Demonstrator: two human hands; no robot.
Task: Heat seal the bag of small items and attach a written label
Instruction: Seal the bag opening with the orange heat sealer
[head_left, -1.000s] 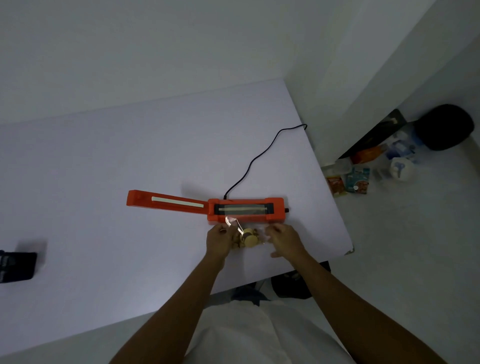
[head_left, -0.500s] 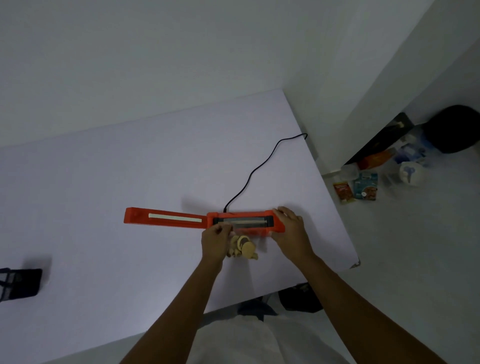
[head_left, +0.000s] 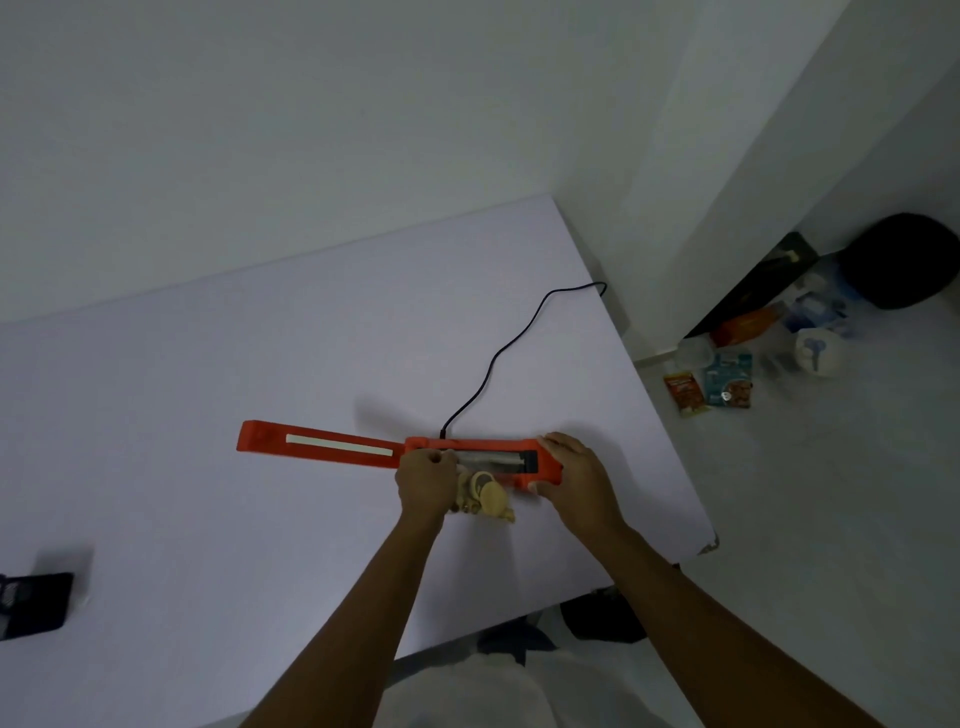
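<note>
Head view: white table (head_left: 260, 415) runs off frame left & bottom. A dark object (head_left: 31, 605) at its left edge is cut off, can't ID. Orange heat sealer (head_left: 467, 446) lies near the table's right-front corner, long axis left-right, lid arm (head_left: 317, 446) open to the left w/ pale strip up. Right hand (head_left: 576, 475) grips the sealer's right end, covering it. Left hand (head_left: 423, 480) pinches the clear bag (head_left: 485, 496), hiding its left side. Bag mouth points away onto the seal bar, tan round bits bunched at the near end; film barely visible.
</note>
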